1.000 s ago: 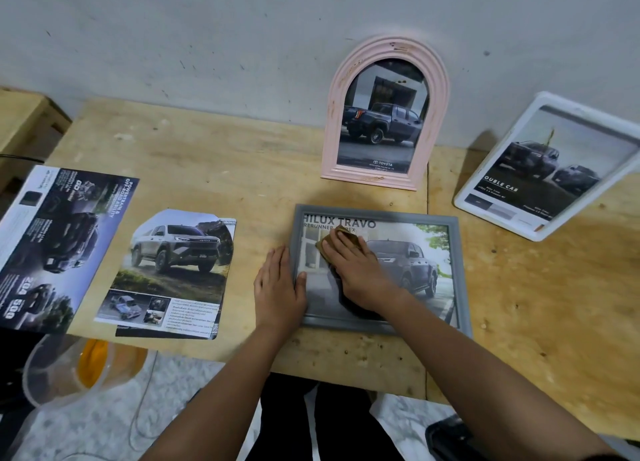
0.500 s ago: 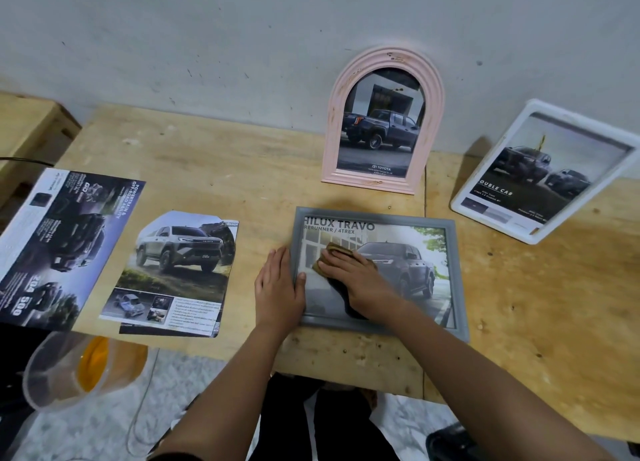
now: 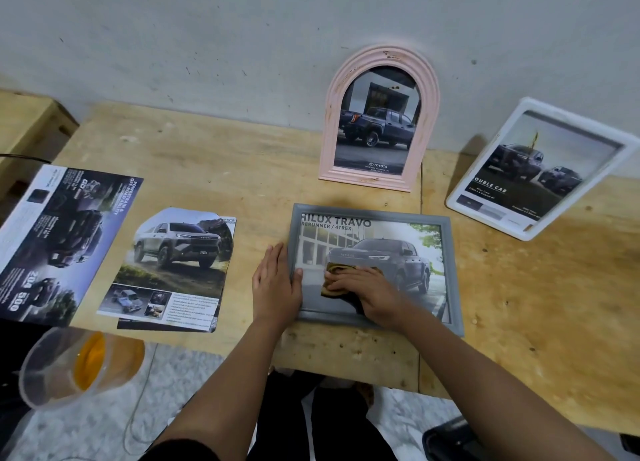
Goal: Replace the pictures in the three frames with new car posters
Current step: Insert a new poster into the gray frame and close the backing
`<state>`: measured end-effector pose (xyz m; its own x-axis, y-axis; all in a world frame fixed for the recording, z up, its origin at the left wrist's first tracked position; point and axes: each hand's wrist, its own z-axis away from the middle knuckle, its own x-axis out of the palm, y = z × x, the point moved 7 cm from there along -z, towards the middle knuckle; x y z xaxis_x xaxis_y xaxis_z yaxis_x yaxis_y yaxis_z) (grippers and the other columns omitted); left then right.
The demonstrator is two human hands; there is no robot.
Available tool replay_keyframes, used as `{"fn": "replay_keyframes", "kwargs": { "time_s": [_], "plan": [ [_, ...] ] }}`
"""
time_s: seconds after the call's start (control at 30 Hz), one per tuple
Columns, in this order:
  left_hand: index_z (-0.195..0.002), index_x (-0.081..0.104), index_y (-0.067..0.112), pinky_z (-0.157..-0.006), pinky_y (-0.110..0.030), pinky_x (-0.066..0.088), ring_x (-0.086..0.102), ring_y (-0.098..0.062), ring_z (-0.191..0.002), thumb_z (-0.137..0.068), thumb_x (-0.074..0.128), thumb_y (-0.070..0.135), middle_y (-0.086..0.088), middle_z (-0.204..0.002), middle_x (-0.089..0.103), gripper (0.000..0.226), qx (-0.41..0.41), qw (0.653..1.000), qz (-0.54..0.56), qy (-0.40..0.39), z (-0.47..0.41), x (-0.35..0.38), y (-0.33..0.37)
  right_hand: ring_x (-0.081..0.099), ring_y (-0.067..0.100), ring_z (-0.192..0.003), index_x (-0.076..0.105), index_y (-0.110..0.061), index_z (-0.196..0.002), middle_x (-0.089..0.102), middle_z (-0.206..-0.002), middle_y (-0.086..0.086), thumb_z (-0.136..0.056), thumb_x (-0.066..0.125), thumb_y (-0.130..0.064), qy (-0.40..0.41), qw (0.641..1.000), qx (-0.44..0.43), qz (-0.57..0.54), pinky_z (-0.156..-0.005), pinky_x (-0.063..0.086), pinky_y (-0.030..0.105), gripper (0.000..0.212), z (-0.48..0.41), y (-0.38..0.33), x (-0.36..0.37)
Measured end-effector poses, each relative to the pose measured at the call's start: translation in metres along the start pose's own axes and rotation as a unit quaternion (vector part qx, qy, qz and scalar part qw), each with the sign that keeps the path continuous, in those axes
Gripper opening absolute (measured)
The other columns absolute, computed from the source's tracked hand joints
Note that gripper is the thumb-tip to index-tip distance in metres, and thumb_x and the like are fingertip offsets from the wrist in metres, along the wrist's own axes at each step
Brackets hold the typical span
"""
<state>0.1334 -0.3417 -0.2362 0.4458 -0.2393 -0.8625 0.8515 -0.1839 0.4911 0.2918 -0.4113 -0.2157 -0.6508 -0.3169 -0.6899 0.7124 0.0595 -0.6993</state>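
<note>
A grey frame (image 3: 453,273) lies flat on the wooden table (image 3: 536,304) with a Hilux Travo truck poster behind its glass. My left hand (image 3: 275,280) rests flat at the frame's left edge, thumb on the rim. My right hand (image 3: 363,289) presses a dark and yellow cloth (image 3: 337,269) onto the glass, fingers laid over it. A pink arched frame (image 3: 379,121) stands against the wall with a dark truck picture. A white frame (image 3: 533,169) leans at the right with a Double Cab picture.
Two loose car posters lie on the table's left: a cut-out one (image 3: 173,270) near my left hand and a dark brochure sheet (image 3: 59,242) at the edge. A clear plastic cup (image 3: 72,367) with orange inside sits below the table's front edge.
My right hand has slid the cloth down and to the right, from the frame's upper left over the lettering to the lower middle of the glass. My left hand has stayed put.
</note>
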Motion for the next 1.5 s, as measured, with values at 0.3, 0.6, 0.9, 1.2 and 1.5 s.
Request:
{"fn": "replay_keyframes", "kwargs": {
  "time_s": [0.3, 0.6, 0.9, 1.2, 1.5],
  "plan": [
    [-0.145, 0.027, 0.009, -0.113, -0.041, 0.018, 0.018, -0.021, -0.143, -0.09, 0.03, 0.04, -0.005, -0.152, 0.028, 0.063, 0.009, 1.0, 0.015, 0.005, 0.002, -0.002, 0.001, 0.053, 0.004, -0.116, 0.072, -0.011, -0.102, 0.061, -0.118, -0.01, -0.086, 0.045, -0.006, 0.067, 0.997, -0.007, -0.046, -0.1, 0.042, 0.039, 0.032, 0.026, 0.016, -0.012],
    [-0.146, 0.024, 0.008, -0.114, -0.04, 0.015, 0.015, -0.021, -0.144, -0.097, 0.036, 0.033, -0.007, -0.154, 0.023, 0.056, 0.009, 1.0, 0.017, -0.003, 0.001, 0.0, 0.0, 0.057, -0.005, -0.108, 0.071, 0.007, -0.091, 0.065, -0.109, 0.013, -0.079, 0.047, 0.013, 0.098, 0.984, 0.061, -0.132, -0.096, 0.041, 0.01, 0.027, 0.063, 0.037, -0.035],
    [-0.149, 0.017, 0.012, -0.116, -0.036, 0.006, 0.007, -0.017, -0.144, -0.098, 0.034, 0.035, -0.003, -0.156, 0.015, 0.058, -0.002, 1.0, 0.015, -0.022, 0.0, 0.002, -0.002, 0.063, -0.005, -0.095, 0.065, 0.009, -0.09, 0.072, -0.093, -0.002, -0.083, 0.038, 0.026, 0.103, 0.93, 0.19, -0.297, -0.084, 0.045, 0.009, 0.033, 0.078, 0.051, -0.048],
    [-0.149, 0.016, 0.013, -0.115, -0.035, 0.007, 0.007, -0.016, -0.144, -0.099, 0.034, 0.032, -0.002, -0.157, 0.015, 0.056, -0.008, 0.999, 0.022, -0.022, 0.001, 0.001, -0.001, 0.058, 0.027, -0.084, 0.056, -0.005, -0.115, 0.058, -0.111, 0.018, -0.09, 0.022, 0.015, 0.31, 0.681, 0.39, -0.537, -0.072, 0.051, 0.032, 0.046, 0.084, 0.053, -0.062],
    [-0.149, 0.011, 0.012, -0.115, -0.036, 0.006, 0.002, -0.017, -0.145, -0.1, 0.031, 0.034, -0.003, -0.157, 0.01, 0.058, 0.006, 0.999, 0.008, -0.04, -0.001, 0.001, -0.002, 0.062, 0.029, -0.091, 0.063, -0.007, -0.109, 0.065, -0.11, 0.017, -0.094, 0.031, 0.004, 0.461, 0.632, 0.405, -0.474, -0.09, 0.049, 0.039, 0.037, 0.02, 0.036, -0.071]
  ]
}}
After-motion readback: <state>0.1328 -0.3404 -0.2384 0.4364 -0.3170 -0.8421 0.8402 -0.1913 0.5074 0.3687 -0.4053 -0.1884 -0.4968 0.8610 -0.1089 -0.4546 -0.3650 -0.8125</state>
